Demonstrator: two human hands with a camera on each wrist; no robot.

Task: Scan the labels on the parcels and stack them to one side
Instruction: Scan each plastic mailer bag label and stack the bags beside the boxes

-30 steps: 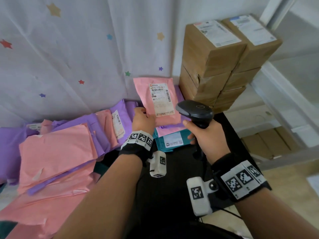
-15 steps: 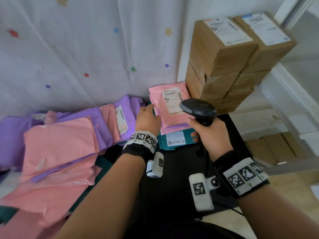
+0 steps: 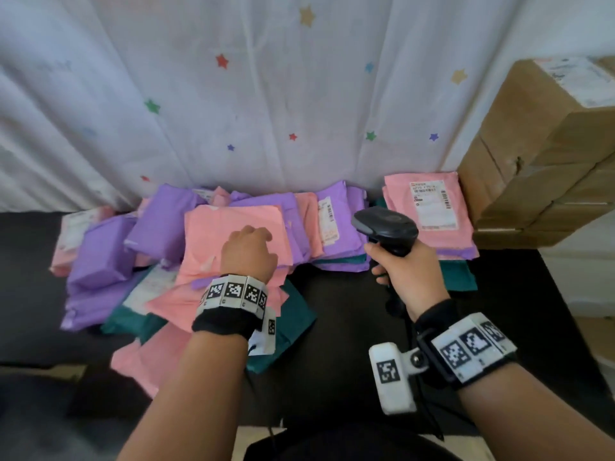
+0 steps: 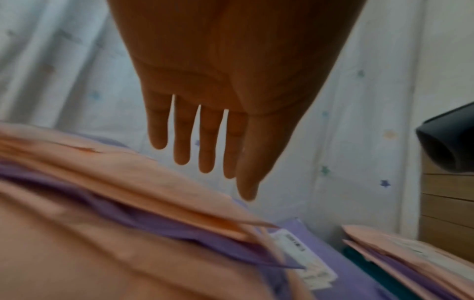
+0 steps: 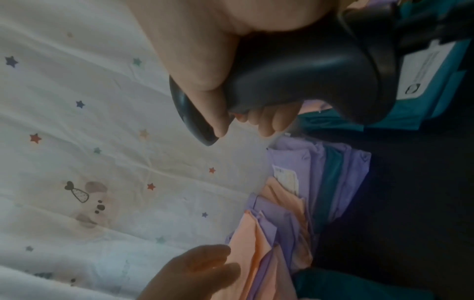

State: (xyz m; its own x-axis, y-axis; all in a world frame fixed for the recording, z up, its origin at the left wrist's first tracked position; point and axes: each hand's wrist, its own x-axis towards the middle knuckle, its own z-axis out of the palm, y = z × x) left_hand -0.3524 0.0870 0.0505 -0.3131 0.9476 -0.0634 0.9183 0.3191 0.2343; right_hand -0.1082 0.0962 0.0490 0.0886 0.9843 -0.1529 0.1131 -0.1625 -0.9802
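- The left hand hovers over a pink mailer atop the loose pile, fingers straight and spread, holding nothing.
- The right hand is wrapped round the handle of a black scanner, right of that pile.
- Right of the scanner, a pink parcel lies label-up on the stack, against the cardboard boxes on the dark counter.

Bare forearms; each wrist wears a black band with white square-code tags and a white camera block
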